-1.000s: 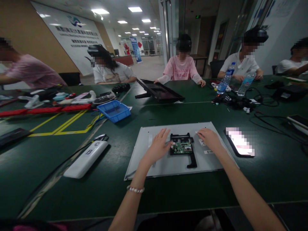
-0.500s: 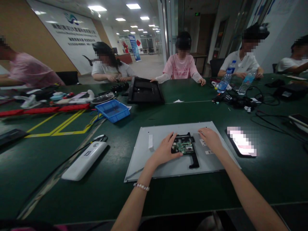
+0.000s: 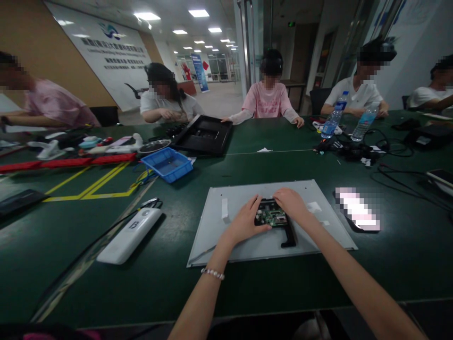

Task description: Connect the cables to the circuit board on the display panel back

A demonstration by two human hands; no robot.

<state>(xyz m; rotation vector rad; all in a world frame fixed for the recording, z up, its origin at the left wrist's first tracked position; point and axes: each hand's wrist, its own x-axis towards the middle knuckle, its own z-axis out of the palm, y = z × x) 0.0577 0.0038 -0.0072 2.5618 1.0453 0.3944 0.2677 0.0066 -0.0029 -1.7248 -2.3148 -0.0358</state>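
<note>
A green circuit board [image 3: 271, 217] sits in a black plastic frame [image 3: 289, 236] with an arm reaching toward me. Both lie on a flat grey-white metal panel [image 3: 226, 241]. My left hand [image 3: 244, 222] spans the left side of the board, thumb along its near edge and fingers at its far left corner, gripping it. Over the frame's far right corner, my right hand [image 3: 292, 204] is bent with its fingertips closed on the edge. Its palm hides part of the frame's right side. A white strip [image 3: 224, 208] is on the panel, left of my hands.
A white power bank [image 3: 130, 236] with a cable lies left, a lit phone [image 3: 357, 210] right. Beyond are a blue tray [image 3: 168, 165], a black plastic housing [image 3: 205, 134] touched by a person's hand, and two bottles [image 3: 334, 115]. Several people sit around the green table [image 3: 159, 293].
My right hand has moved left from above the panel onto the frame's far right corner. My left hand stays at the board. Across the table, the black housing has tilted and shifted left.
</note>
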